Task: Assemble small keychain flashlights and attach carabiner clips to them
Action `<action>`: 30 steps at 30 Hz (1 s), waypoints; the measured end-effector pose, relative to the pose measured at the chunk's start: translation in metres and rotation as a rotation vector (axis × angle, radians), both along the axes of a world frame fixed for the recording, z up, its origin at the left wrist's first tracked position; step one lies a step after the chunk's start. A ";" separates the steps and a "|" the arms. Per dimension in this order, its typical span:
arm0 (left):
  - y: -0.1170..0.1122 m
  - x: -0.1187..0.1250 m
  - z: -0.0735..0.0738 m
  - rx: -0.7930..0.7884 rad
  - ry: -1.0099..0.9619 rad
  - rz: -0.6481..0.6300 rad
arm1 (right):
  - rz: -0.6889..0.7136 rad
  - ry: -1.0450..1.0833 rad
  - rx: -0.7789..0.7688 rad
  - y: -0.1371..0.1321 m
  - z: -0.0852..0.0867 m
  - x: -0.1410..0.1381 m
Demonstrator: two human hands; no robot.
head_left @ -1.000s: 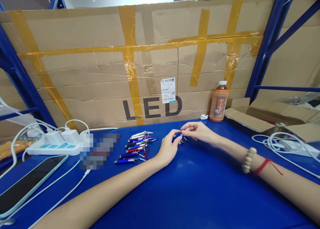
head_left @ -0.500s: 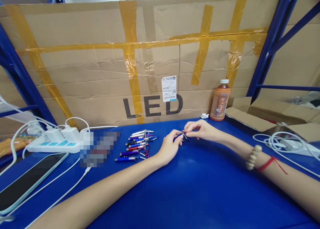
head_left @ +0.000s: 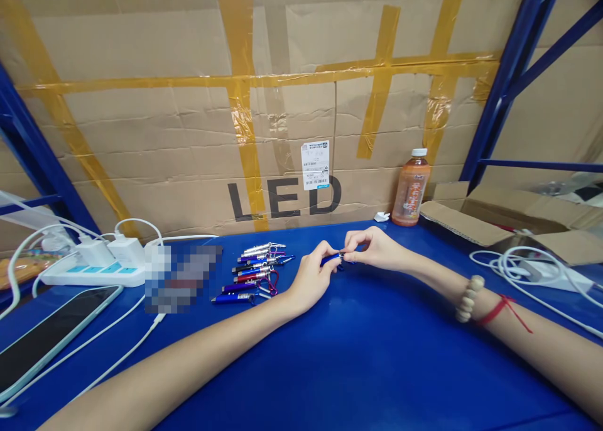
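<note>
A small blue keychain flashlight (head_left: pixel 331 259) is held level just over the blue tabletop. My left hand (head_left: pixel 309 279) is closed round its body, with thumb and forefinger near the metal end. At that end the fingertips of my right hand (head_left: pixel 374 249) pinch its small clip parts, which are mostly hidden by the fingers. Left of my left hand, several similar keychain flashlights (head_left: pixel 247 279) in silver, blue, black, red and purple lie side by side, with little carabiner clips at their right ends.
A large cardboard box (head_left: pixel 188 142) stands behind the table. A drink bottle (head_left: pixel 411 189) and an open carton (head_left: pixel 509 220) are at the right, beside coiled white cable (head_left: pixel 511 261). At the left are a power strip (head_left: pixel 94 276), a phone (head_left: pixel 56 337) and charging cables.
The view has shifted slightly. My fingers have moved a little on the flashlight: its dark clip loop, visible before under my right hand, is now mostly hidden.
</note>
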State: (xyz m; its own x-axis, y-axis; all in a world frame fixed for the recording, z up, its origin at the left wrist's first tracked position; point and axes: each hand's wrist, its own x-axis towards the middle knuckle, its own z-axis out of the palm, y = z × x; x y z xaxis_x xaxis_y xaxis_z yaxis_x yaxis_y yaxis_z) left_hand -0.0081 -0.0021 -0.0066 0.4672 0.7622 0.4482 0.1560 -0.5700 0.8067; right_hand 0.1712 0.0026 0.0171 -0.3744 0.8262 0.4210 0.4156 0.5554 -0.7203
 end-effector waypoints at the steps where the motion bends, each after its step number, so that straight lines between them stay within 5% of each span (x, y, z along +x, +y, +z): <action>1: 0.000 0.000 0.000 0.008 -0.003 0.004 | -0.008 0.001 -0.001 0.000 0.000 -0.001; 18: 0.002 0.002 0.000 0.018 -0.074 0.068 | -0.133 0.004 -0.237 -0.003 0.001 -0.008; 30: 0.006 0.005 -0.002 -0.021 -0.087 0.044 | -0.044 -0.056 -0.229 -0.001 -0.003 -0.005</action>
State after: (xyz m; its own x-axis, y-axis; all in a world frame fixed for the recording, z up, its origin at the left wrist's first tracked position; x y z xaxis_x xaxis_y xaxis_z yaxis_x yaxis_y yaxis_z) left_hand -0.0030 0.0044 -0.0085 0.3925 0.7910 0.4693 0.1092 -0.5467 0.8302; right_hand 0.1665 0.0019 0.0139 -0.3539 0.9135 0.2005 0.4786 0.3611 -0.8003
